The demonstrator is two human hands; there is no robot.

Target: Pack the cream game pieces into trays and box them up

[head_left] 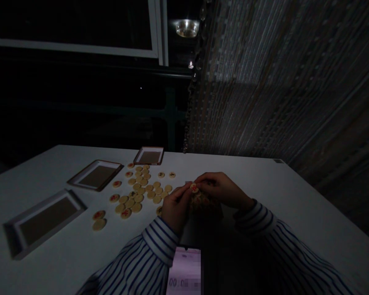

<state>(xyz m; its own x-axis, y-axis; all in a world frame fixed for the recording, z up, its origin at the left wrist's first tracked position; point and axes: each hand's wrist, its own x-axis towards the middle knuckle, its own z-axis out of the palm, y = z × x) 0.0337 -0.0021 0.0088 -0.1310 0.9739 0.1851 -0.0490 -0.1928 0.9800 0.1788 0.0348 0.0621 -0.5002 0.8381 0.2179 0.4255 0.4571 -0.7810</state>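
Three shallow open boxes [100,175] stand on the white table [295,213] at the left of the frame. Scattered round pieces [130,203] spread right of them, some touching. Just right of centre, the left hand [176,207] and right hand [223,190] pinch one red-marked disc [194,188] between their fingertips, above a dim patterned container [207,205], which they partly hide. A lit phone [184,270] lies at bottom centre; a bead curtain [249,94] hangs upper right.
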